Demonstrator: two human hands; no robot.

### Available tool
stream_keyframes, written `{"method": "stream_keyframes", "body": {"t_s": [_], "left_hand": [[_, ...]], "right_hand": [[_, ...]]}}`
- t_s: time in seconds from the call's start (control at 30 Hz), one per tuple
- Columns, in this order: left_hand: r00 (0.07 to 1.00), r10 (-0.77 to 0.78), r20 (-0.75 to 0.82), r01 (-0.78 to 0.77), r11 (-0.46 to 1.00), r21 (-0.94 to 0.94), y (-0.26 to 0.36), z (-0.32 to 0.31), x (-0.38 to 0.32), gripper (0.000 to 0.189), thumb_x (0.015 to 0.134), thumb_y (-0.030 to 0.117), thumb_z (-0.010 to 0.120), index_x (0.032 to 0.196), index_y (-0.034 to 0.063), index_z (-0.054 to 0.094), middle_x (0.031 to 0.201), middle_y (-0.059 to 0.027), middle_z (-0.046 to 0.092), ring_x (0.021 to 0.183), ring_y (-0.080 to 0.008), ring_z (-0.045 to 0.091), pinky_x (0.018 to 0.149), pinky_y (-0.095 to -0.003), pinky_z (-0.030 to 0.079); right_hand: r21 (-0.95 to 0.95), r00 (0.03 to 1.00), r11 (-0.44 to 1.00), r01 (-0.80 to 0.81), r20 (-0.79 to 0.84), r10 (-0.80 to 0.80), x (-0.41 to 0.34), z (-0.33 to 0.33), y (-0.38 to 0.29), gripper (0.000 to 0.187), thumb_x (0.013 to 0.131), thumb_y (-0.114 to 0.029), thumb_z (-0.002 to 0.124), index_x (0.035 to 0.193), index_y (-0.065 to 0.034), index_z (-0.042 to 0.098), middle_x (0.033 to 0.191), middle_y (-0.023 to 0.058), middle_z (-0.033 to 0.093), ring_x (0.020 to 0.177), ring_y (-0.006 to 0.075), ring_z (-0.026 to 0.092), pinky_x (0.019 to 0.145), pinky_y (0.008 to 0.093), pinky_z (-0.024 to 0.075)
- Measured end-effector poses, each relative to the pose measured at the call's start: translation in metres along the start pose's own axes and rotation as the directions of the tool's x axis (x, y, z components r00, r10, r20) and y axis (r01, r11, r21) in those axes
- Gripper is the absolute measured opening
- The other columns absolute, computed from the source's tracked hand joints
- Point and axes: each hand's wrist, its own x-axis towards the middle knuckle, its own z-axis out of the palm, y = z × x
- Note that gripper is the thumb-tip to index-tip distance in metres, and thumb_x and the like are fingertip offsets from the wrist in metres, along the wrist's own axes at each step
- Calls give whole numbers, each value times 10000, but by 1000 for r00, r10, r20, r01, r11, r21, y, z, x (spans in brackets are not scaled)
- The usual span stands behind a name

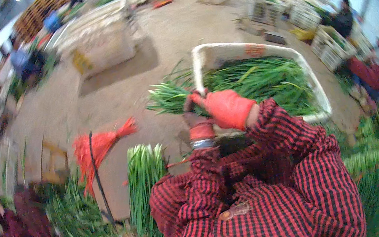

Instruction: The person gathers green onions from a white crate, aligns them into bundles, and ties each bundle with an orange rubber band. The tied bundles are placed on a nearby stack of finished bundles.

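Note:
Over the near left corner of a white plastic crate (317, 88), both my hands meet at a bunch of green chives (168, 97). Its pale cut ends point left. My left hand (196, 113), in a dark and red glove, grips the bunch from below. My right hand (232, 106), in a red glove, closes on the bunch right beside the left; its fingertips are partly hidden and blurred. Loose chives (260, 78) fill much of the crate. Left of my knee, a neat row of chives (146, 184) lies with pale ends away from me.
Red plastic ties (102, 150) hang by a dark rod (98, 180) at the left. A large white bin (104, 39) stands beyond on the floor. More crates (333, 45) and seated people (369, 69) are at the right; another person (26, 231) is at near left.

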Motion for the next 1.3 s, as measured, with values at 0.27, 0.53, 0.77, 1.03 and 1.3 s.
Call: {"method": "stream_keyframes", "body": {"t_s": [0.27,0.53,0.77,1.03,1.3], "left_hand": [[906,-418,-75,352,641,682,7,110,-38,416,880,201,636,1249,15,583,1013,-83,665,840,-193,616,729,-310,506],[421,-891,-170,590,127,797,-132,183,-104,526,755,128,698,1249,2,565,1018,-112,673,748,-208,636,614,-315,514],[236,-914,-330,704,-74,706,-141,172,-157,606,701,97,723,1274,-3,552,1054,-128,675,732,-210,642,600,-316,516],[260,-889,-377,816,-7,579,-76,177,-222,702,640,61,752,1304,-10,538,1094,-146,677,715,-212,648,583,-317,518],[451,-776,-441,802,137,581,-63,193,-242,797,615,27,766,1368,5,507,1180,-152,665,775,-218,670,614,-312,544]], "right_hand": [[949,906,-126,287,-227,356,-147,15,41,689,916,-436,673,1440,-59,431,1302,95,581,1192,207,554,1006,382,453],[106,526,-670,735,-712,465,-232,24,79,779,942,-606,500,1545,-164,280,1424,88,517,1306,242,495,1083,435,415],[546,619,-341,765,-481,621,-322,43,92,478,972,-394,570,1299,-45,568,693,26,558,684,124,599,667,270,494],[713,285,-43,699,-223,932,-371,31,87,329,985,-192,432,1176,31,579,548,-34,452,431,80,403,422,258,332],[482,812,720,-500,-27,583,-426,46,118,537,872,-402,691,1273,-64,580,939,69,642,871,211,621,805,380,507]]}}
